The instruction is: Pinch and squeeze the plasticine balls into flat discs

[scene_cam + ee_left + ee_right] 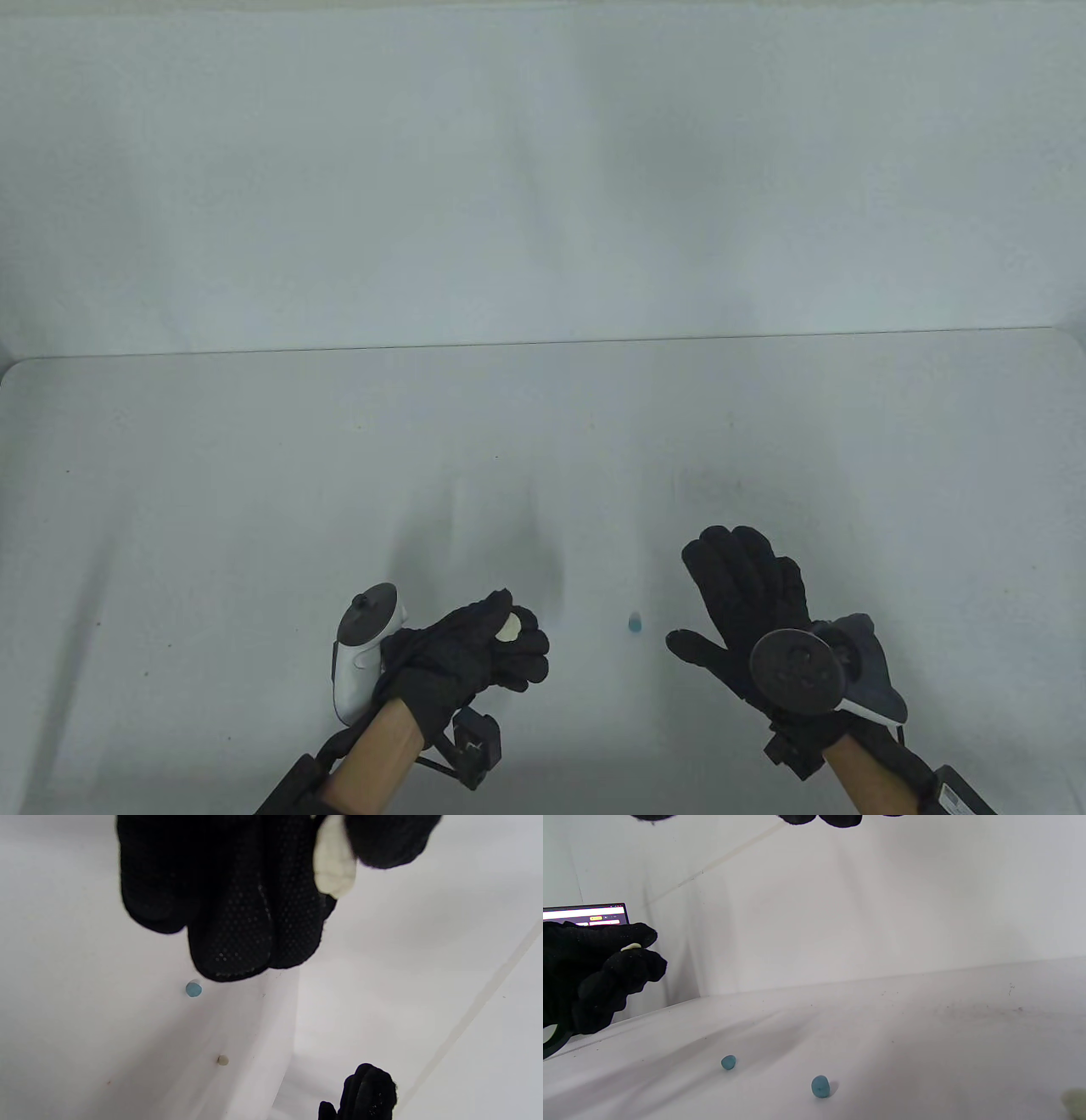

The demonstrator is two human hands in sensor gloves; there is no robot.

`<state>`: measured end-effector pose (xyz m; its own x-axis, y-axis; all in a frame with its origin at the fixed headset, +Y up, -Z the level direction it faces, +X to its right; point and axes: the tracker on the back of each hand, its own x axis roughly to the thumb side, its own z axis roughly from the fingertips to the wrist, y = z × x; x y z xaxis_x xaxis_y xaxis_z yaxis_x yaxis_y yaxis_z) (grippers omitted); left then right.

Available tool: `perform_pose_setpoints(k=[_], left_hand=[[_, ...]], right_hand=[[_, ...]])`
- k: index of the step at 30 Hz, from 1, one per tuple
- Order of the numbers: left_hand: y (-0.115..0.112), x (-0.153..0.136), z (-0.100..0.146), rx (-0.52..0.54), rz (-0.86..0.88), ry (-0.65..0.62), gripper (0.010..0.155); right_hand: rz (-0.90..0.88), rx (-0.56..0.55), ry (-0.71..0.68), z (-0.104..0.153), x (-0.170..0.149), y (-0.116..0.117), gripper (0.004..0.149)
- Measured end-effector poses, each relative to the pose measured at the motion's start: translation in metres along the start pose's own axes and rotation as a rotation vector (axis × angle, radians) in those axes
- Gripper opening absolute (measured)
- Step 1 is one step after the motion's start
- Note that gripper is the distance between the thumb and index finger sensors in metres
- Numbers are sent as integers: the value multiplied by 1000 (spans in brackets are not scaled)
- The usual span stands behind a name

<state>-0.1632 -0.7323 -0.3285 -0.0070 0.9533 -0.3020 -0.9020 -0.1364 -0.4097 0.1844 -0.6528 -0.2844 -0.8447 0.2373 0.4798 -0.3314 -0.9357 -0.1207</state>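
My left hand [519,632] pinches a flattened cream plasticine piece [509,628] between thumb and fingers, held above the table near the front edge. The piece also shows in the left wrist view [334,866] and as a thin edge in the right wrist view [631,946]. My right hand [700,594] is spread open and holds nothing. A small blue ball [635,624] lies on the table between the hands. The right wrist view shows two blue balls [728,1062] [820,1086] on the table.
The white table [254,475] ends at a white back wall [543,170]. A tiny beige lump [222,1060] lies on the table. A pale lump [1075,1101] sits at the right wrist view's bottom right. A laptop screen [585,914] stands behind my left hand.
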Motion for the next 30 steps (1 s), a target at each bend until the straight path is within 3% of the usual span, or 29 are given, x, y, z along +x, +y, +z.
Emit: perform_pose_setpoints(k=[10, 12, 14, 18, 25, 30], left_hand=[[3, 5, 2, 63, -26, -49, 49], [2, 3, 0, -45, 24, -73, 77], [-1, 1, 1, -74, 109, -65, 86], [-1, -1, -1, -45, 38, -53, 77], [0, 1, -1, 19, 9, -35, 49], [2, 5, 0, 52, -14, -42, 50]], right_hand=[[1, -4, -6, 0, 1, 0, 83], [-1, -2, -6, 0, 1, 0, 83], [2, -4, -5, 0, 1, 0, 83], [0, -3, -5, 0, 1, 0, 83], [4, 4, -3, 0, 1, 1, 83], [2, 4, -5, 0, 1, 1, 83]])
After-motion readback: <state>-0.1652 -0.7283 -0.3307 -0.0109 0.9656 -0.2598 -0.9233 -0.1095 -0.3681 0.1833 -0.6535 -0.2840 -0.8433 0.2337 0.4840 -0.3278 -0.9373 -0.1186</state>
